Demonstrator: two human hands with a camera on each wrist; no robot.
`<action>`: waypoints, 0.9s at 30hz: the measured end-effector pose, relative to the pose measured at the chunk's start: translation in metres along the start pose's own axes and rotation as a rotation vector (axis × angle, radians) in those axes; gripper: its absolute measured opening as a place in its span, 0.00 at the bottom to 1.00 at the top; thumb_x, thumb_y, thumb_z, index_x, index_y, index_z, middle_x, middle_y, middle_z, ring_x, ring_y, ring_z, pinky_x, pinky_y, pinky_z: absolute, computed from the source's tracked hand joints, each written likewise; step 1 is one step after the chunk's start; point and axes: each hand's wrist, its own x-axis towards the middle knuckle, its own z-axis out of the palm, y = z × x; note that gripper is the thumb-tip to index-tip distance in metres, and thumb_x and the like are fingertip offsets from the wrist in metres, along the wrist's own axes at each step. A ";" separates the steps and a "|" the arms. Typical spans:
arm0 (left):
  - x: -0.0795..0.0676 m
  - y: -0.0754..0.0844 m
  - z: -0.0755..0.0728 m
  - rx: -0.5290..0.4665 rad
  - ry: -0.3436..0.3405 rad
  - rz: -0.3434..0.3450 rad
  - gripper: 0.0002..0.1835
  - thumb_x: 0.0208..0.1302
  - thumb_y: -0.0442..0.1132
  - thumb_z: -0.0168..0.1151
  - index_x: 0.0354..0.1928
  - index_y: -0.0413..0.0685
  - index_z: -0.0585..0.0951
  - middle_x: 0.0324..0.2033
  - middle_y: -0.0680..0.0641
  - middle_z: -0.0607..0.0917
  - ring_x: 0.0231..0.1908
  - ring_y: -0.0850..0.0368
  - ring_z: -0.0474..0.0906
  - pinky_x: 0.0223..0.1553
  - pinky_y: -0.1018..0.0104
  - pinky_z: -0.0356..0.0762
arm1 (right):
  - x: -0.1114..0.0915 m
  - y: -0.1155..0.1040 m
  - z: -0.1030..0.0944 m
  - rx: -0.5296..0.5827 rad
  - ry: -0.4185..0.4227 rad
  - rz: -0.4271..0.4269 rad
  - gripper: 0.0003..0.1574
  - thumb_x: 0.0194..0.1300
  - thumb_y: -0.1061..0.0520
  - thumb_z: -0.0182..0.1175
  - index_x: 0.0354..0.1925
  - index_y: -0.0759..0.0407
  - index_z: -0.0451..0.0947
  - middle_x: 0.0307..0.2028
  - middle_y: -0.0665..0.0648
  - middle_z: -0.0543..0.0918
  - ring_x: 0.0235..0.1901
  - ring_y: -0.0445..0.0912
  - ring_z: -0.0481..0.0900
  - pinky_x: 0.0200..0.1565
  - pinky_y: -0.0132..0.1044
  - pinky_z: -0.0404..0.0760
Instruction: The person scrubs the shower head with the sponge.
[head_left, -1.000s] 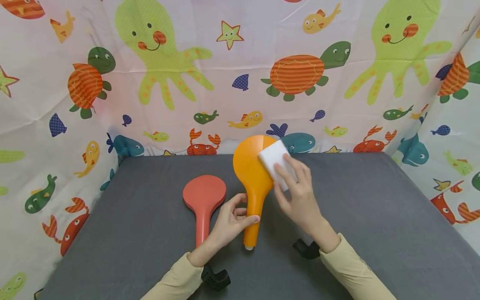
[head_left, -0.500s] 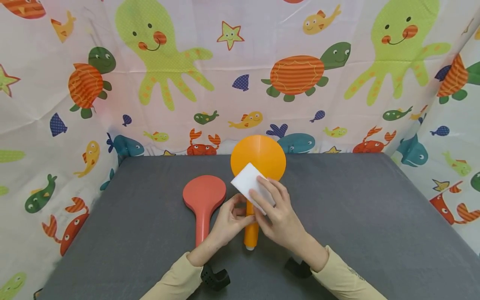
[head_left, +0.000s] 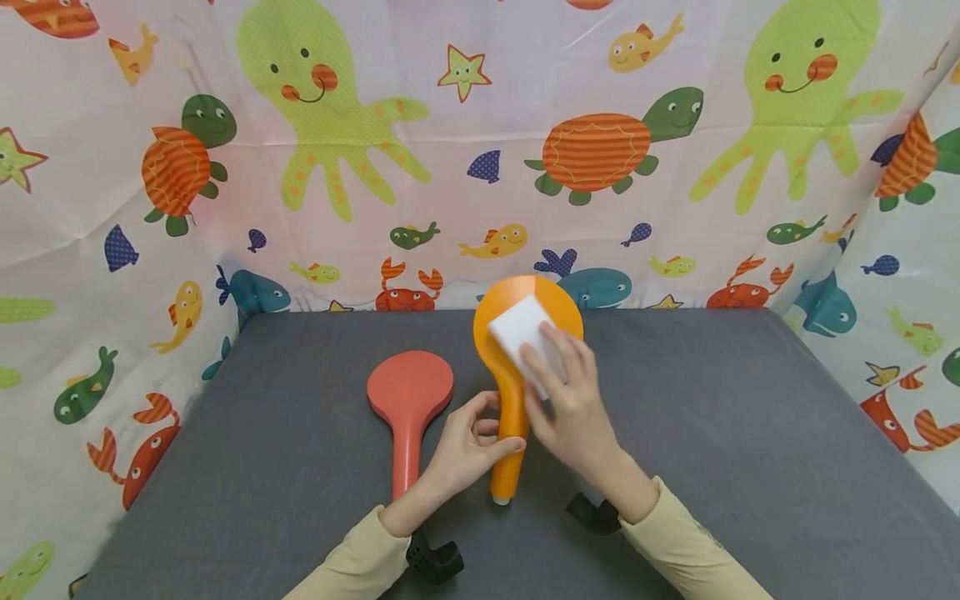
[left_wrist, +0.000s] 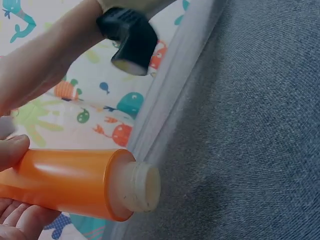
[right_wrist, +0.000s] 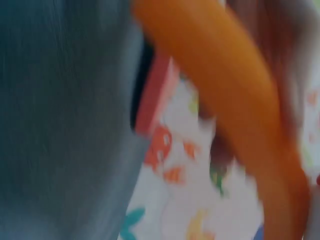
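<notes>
My left hand [head_left: 468, 442] grips the handle of an orange paddle [head_left: 513, 408], thumb across the front and fingers curled at its left side. The paddle is held up off the table, its round head at the top. In the left wrist view, the handle [left_wrist: 75, 177] ends in a whitish cap [left_wrist: 142, 187]. A white rectangular sponge [head_left: 520, 327] lies against the paddle's round face, pinched in my right hand [head_left: 573, 408]. The sponge hides part of that face. Blurred in the right wrist view, the paddle [right_wrist: 225, 75] crosses in front of the left hand.
A red paddle [head_left: 410, 387] of like shape lies on the grey table [head_left: 712, 417], left of the orange one. Black wrist mounts [head_left: 437, 562] hang under both wrists. A curtain [head_left: 495, 125] printed with sea animals stands behind and at both sides.
The sponge moved from the round head's right edge down over the upper handle, then back up onto the face. The orange paddle shifted slightly right. The left hand keeps its grip.
</notes>
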 end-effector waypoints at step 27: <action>-0.005 0.021 0.008 0.111 0.009 0.012 0.23 0.52 0.26 0.66 0.52 0.33 0.72 0.44 0.38 0.80 0.38 0.45 0.82 0.38 0.66 0.80 | 0.024 -0.017 0.003 -0.180 -0.199 -0.138 0.32 0.49 0.61 0.66 0.55 0.60 0.74 0.61 0.66 0.67 0.57 0.63 0.65 0.54 0.54 0.69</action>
